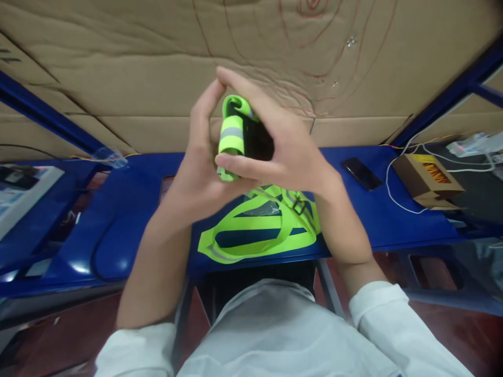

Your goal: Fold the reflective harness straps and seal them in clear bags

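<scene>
Raised above the table, my left hand and my right hand are closed around a folded neon-yellow reflective strap with a grey stripe. Its end loop curls at the top, and a dark part shows between the strap and my right palm. My right thumb presses across the lower front of the bundle. The fingertips of both hands meet above it. Below my hands, a loose neon-yellow reflective harness lies spread at the table's front edge, with a black buckle on its right side.
The blue table backs onto a cardboard panel. To the right lie a black phone, an open cardboard box and white cables. A clear plastic cup and a white tray are at left.
</scene>
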### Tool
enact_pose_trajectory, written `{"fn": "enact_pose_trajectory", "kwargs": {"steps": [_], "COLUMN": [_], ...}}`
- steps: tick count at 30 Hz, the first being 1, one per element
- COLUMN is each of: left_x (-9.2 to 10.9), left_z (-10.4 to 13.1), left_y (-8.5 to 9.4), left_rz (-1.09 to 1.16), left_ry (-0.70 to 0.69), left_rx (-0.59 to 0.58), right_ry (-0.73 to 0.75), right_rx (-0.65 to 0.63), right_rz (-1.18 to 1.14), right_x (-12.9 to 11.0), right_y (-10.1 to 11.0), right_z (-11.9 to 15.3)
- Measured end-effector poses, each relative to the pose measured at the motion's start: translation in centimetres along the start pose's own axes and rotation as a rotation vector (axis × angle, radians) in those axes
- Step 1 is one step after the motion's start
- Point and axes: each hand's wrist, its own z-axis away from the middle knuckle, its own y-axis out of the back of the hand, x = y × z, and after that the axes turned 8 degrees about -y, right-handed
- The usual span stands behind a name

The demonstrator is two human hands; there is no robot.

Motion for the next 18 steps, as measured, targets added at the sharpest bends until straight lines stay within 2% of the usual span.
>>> {"fn": "enact_pose_trajectory", "kwargs": {"steps": [2,5,9,12,15,18], "left_x": [-0.4,-1.0,-1.6,-2.0,-2.6,-3.7], "left_z": [-2.2,-4.2,-5.2,-5.4,-5.3,-4.9], "left_y": [0.1,0.2,0.1,0.5,1.6,3.0], "left_rz": [0.107,0.142,0.167,0.203,0.223,0.111], "left_ry": [-0.009,0.026,-0.070,-0.126,-0.102,-0.009], "left_rx": [-0.010,-0.047,-0.008,0.034,-0.054,-0.193], "right_ry": [-0.064,-0.171,-0.097,-0.130,-0.166,-0.181], "right_rx": [-0.019,-0.058,-0.096,-0.125,-0.062,0.093], "right_rz": [0.045,0.101,0.104,0.070,0.067,0.122], "right_x": [0.8,1.9,4.2,6.7,8.1,7.7], "right_y": [-0.5,0.0,1.6,2.4,3.3,4.1], "right_z": [-0.4,-0.6,-0.3,-0.1,-0.2,-0.1]}}
